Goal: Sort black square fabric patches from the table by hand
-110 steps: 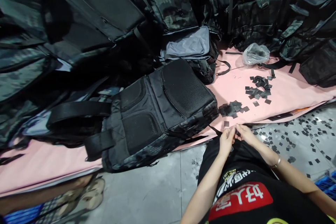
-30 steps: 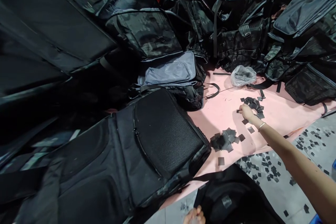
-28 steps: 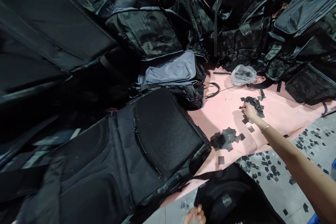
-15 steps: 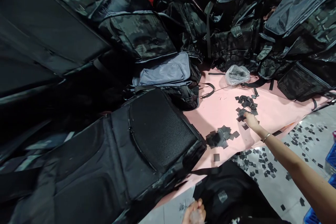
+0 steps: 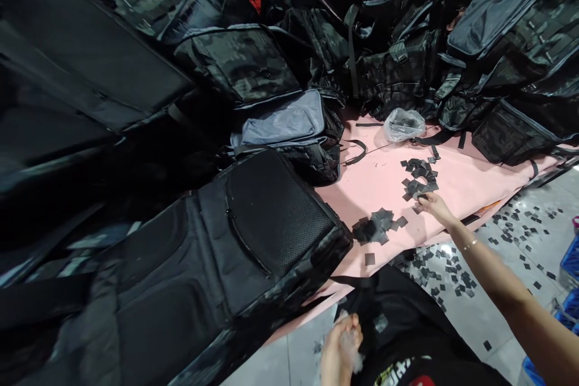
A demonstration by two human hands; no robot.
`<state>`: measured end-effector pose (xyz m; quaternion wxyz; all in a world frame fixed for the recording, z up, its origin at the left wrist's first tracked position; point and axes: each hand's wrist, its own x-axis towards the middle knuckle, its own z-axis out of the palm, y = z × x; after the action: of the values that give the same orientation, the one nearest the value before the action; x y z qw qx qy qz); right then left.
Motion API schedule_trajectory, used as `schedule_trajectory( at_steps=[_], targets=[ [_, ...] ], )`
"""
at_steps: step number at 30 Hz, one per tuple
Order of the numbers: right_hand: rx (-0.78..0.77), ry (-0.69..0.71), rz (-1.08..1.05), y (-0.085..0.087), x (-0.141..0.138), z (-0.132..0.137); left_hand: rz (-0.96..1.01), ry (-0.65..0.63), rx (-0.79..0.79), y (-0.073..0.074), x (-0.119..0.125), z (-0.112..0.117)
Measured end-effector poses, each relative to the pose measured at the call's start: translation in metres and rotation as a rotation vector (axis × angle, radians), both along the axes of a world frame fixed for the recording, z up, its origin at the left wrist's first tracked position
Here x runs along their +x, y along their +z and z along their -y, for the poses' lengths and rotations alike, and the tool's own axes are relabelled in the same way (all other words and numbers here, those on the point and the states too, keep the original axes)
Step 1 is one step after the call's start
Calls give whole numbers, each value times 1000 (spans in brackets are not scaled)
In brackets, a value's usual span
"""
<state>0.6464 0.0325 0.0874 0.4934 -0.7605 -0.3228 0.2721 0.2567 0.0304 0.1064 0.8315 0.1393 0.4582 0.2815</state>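
My right hand (image 5: 429,204) reaches out over the pink sheet (image 5: 456,184), fingertips pinched on a small black square at the near edge of a scatter of black squares (image 5: 418,172). A second heap of black squares (image 5: 376,228) lies to its left. My left hand (image 5: 341,347) is curled low in the view beside my lap and holds a small crumpled whitish clear piece. A large black backpack (image 5: 235,253) with a mesh back panel lies on the sheet in front of me.
Many black camouflage backpacks (image 5: 398,54) are heaped along the back and left; one shows a grey lining (image 5: 284,123). A clear plastic bag (image 5: 403,125) lies at the back of the sheet. Black squares litter the grey floor tiles (image 5: 511,247). Blue crates (image 5: 570,259) stand at right.
My right hand has drawn back from the middle of the far scatter to its near edge. My left hand has risen into view with the whitish piece. The view has tilted slightly.
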Motion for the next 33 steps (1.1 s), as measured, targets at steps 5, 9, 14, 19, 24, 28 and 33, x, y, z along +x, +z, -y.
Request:
schedule_trajectory(
  at_steps=[5, 9, 14, 19, 24, 28, 33],
  targets=[
    [160, 423, -378, 18, -106, 67, -6, -282, 91, 23, 75, 8],
    [109, 390, -220, 22, -165, 113, -17, -329, -83, 12, 130, 35],
    [27, 267, 159, 19, -168, 142, 43, -208, -346, -4, 146, 67],
    [-15, 258, 309, 9, -194, 129, -46, 44, -203, -3, 128, 63],
    [61, 436, 317, 20, -233, 99, 0, 160, -342, 1, 93, 42],
    [184, 906, 160, 40, -232, 82, 123, 200, -286, 2, 43, 25],
    [150, 671, -2, 11, -173, 57, 60, 277, -87, -11, -75, -4]
  ],
)
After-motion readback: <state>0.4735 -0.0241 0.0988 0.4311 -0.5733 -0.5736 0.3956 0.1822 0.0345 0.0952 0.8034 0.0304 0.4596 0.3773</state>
